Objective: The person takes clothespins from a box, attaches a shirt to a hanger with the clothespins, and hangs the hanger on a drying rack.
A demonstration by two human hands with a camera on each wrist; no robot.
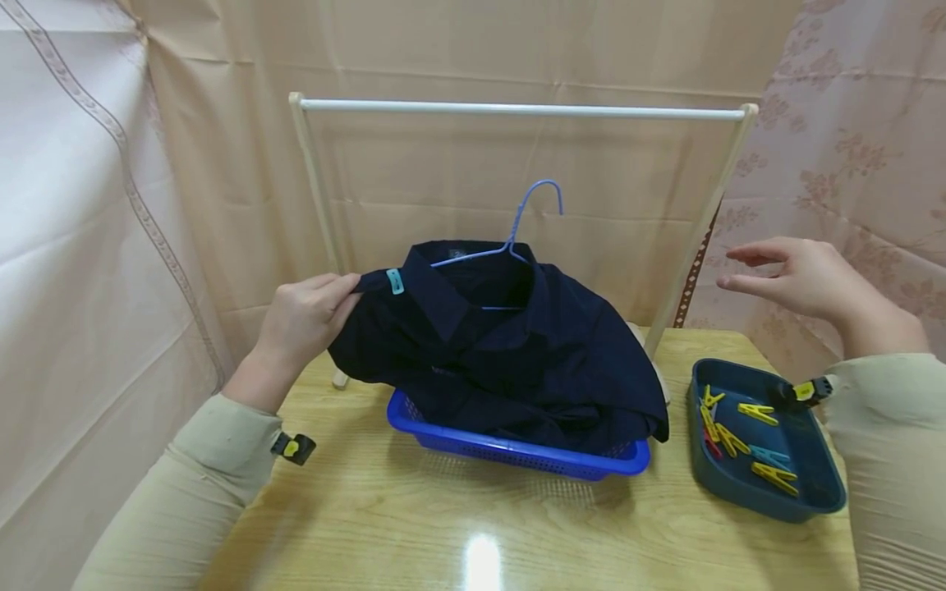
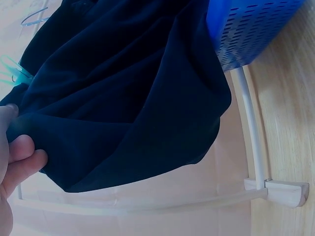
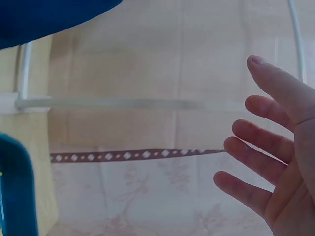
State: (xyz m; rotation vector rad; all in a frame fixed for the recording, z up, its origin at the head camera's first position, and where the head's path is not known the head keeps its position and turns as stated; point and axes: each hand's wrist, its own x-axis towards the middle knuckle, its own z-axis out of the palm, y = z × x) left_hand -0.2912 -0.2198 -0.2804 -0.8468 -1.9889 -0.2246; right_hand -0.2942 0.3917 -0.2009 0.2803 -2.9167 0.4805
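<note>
Left hand (image 1: 306, 320) pinches a dark shirt's (image 1: 502, 361) shoulder; right hand (image 1: 801, 275) is spread, holding nothing.
The shirt lies between the hands, its body heaped over a blue basket (image 1: 517, 458) that seems to bear most of its weight, while the left hand holds the shoulder raised, apparently to stretch it out. A blue hanger (image 1: 515, 223) sits inside the collar, its hook off the white rail (image 1: 517, 108) beyond both hands. The teal clip (image 1: 395, 281) just inward of the left hand probably fixes cloth to hanger. A tray (image 1: 732, 484) of clothespins (image 1: 773, 476) stands below the right hand, presumably for easy reach.
</note>
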